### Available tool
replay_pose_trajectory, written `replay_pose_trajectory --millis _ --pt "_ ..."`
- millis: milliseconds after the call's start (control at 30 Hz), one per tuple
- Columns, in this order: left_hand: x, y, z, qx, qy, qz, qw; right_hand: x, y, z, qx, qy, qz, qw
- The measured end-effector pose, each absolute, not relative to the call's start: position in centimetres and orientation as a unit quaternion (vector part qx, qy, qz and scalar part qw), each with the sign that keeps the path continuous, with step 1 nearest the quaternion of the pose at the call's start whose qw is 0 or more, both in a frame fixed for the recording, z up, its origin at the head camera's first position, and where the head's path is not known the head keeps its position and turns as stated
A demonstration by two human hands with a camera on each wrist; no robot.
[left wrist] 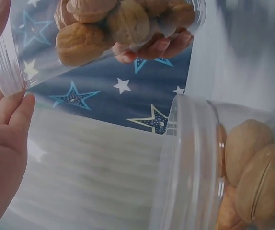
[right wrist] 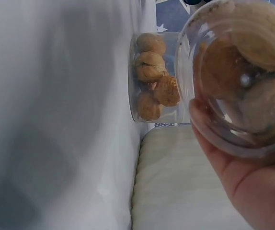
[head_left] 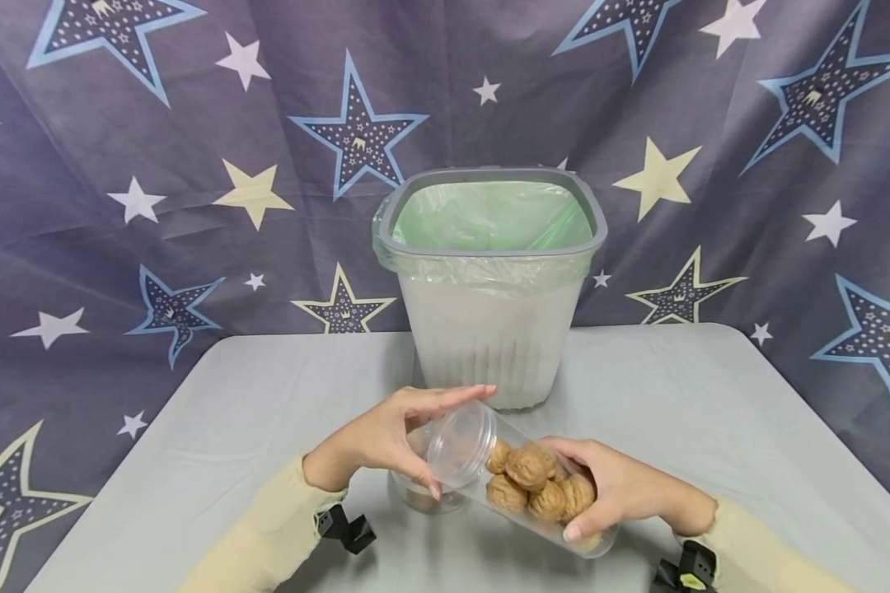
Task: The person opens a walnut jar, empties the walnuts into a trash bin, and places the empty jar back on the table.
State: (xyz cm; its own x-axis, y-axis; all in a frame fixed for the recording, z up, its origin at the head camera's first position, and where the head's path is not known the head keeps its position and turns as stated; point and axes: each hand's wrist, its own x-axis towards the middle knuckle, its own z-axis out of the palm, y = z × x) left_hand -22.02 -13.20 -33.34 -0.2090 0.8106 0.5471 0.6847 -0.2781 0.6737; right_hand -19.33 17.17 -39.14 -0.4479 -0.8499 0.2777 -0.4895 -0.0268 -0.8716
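Note:
A clear plastic jar of walnuts [head_left: 526,467] is held tilted above the table, its lidded end up and to the left. My right hand [head_left: 630,487] grips it round the base end, thumb in front. At the other end, my left hand [head_left: 386,436] spans the clear lid [head_left: 460,445], thumb on the near side and fingers on the far side. A second clear jar [right wrist: 149,81], also with walnuts inside, stands on the table behind and below the left hand. In the left wrist view that jar's ribbed rim [left wrist: 192,158] shows close up.
Behind the hands stands a whitish bin [head_left: 489,329] with a grey rim and a green bag lining. It rests on the grey table [head_left: 289,387]. A dark curtain [head_left: 445,82] with stars hangs at the back.

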Motion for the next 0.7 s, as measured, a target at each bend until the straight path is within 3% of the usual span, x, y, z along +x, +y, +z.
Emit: replay_pose_trajectory --millis 133,433,700 --pt "-21.9 -13.2 -33.5 0.602 0.606 0.516 0.066 -19.0 17.2 -39.0 -0.469 0.697 -0.517 0.162" --pt "-21.8 -13.4 -33.8 0.534 0.618 0.569 0.093 -17.9 16.7 -38.7 -0.429 0.773 -0.466 0.027" --pt "-21.8 -13.4 -33.8 0.519 0.624 0.577 0.092 -17.0 16.1 -38.7 -0.405 0.791 -0.458 -0.033"
